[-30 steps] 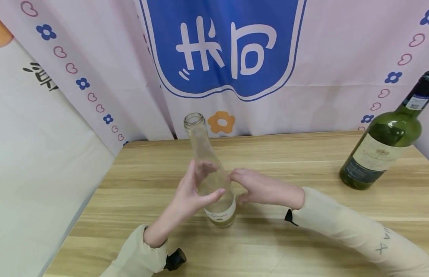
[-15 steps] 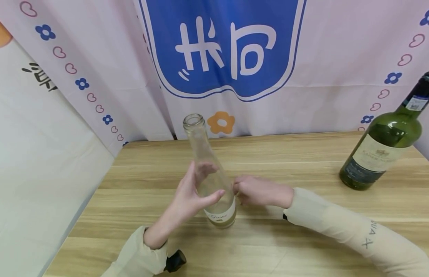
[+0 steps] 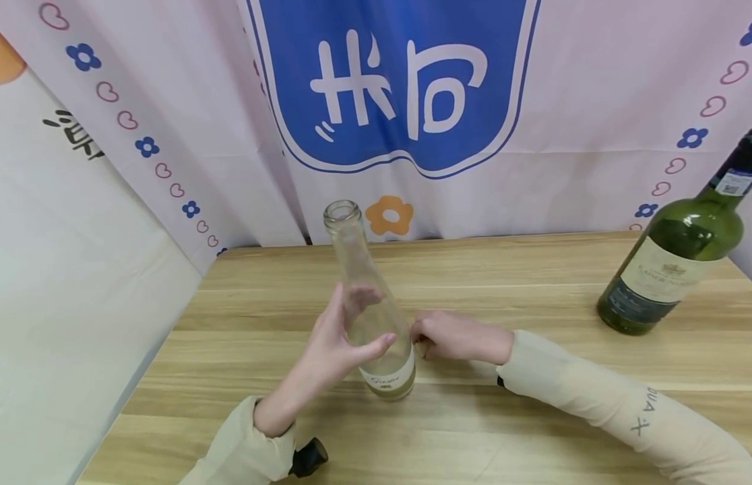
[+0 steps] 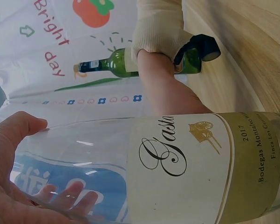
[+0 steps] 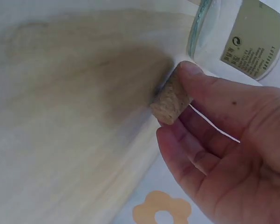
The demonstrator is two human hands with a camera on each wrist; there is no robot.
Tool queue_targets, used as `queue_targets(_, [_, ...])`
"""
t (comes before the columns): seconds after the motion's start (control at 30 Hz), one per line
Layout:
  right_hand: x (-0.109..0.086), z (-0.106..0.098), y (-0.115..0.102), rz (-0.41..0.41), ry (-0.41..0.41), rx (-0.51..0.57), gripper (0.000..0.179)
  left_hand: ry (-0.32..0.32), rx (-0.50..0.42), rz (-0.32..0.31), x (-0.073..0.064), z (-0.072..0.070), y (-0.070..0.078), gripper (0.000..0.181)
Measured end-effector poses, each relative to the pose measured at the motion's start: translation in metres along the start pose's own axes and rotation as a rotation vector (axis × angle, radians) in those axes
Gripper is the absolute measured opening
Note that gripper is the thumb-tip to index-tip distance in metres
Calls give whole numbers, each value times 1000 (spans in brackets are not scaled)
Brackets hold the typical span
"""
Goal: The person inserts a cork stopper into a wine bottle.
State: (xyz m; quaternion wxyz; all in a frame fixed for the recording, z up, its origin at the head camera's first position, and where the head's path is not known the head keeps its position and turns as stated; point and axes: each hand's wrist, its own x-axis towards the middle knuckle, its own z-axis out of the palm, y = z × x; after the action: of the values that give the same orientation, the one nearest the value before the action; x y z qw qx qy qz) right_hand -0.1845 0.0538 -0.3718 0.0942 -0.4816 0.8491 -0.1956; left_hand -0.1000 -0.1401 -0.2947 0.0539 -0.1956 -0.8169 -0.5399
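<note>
A clear glass bottle (image 3: 359, 266) stands upright on the wooden table, its mouth uncorked. My left hand (image 3: 327, 347) grips its body from the left, thumb across the near side and fingers round the far side. In the left wrist view, the bottle's white and gold label (image 4: 186, 163) faces the camera. Just right of the bottle, low over the table, is my right hand (image 3: 457, 335). Between its thumb and fingers it pinches a cork (image 5: 169, 102), which shows clearly only in the right wrist view.
A green wine bottle (image 3: 673, 249) with a cork in its neck stands at the table's right. Behind the wooden table (image 3: 503, 269) hangs a printed curtain (image 3: 582, 135). A pale cloth (image 3: 60, 283) covers the left side.
The right hand's fingers, loosely spread beside the bottle a second ago, have closed into a pinch on the cork. The left hand and the clear bottle have stayed in place.
</note>
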Motion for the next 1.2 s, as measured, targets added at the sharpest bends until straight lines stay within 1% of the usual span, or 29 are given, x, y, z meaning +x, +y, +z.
queue_targets(0.1, [0,-7,0,-10,30,27,22,-2,7,-4,0,0,0,60])
queue_targets(0.17, [-1,-14,-1,-20,64,18,21,1,12,-12,0,0,0,61])
queue_targets(0.27, [-4,-28,-6,-3,101,-20,14,7,18,-19,-1,0,0,61])
queue_targets(0.4, [-8,-47,-14,37,139,-40,14,9,21,-17,-1,0,0,61])
queue_targets(0.57, [-12,-66,-22,17,201,-15,12,7,14,-11,0,0,0,61])
queue_targets(0.67, [-13,-75,-26,3,232,3,14,6,10,-11,0,1,0,61])
queue_targets(0.93, [-16,-97,-40,31,252,39,20,7,11,-25,0,1,0,61])
queue_targets(1.1, [-17,-110,-49,20,328,54,26,7,17,-19,0,1,-1,61])
queue_targets(1.2, [-18,-117,-55,16,376,68,25,5,22,-19,-1,1,-1,62])
